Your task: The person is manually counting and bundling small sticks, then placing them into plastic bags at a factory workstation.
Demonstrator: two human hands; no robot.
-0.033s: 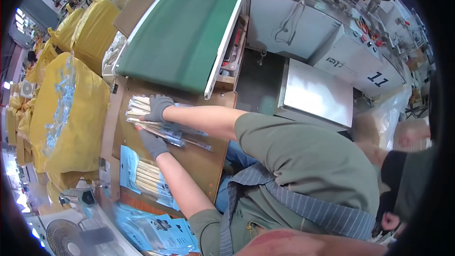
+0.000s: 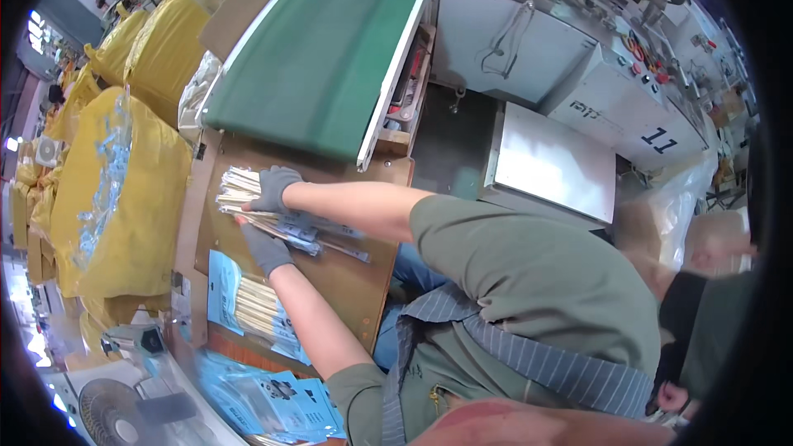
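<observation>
Long pale wooden sticks (image 2: 239, 184) in clear film with blue print lie in a loose bundle on the brown board (image 2: 347, 281). My right hand (image 2: 276, 187), in a grey glove, rests over the far part of this bundle, fingers closed on it. At its near side my left hand (image 2: 264, 248), also gloved, pinches some of the sticks, with fingertips partly bare. Several stick ends poke out to the right beneath my right forearm. Closer to my left forearm lies a blue and clear packet (image 2: 256, 307) filled with similar sticks.
Beyond the board stands a green conveyor belt (image 2: 318, 58). Large yellow sacks (image 2: 124, 198) line the left side. Flat blue packets (image 2: 281, 400) lie near the lower edge, beside a fan (image 2: 116, 413). At right are a white-topped box (image 2: 549, 161) and another person's hand (image 2: 673, 396).
</observation>
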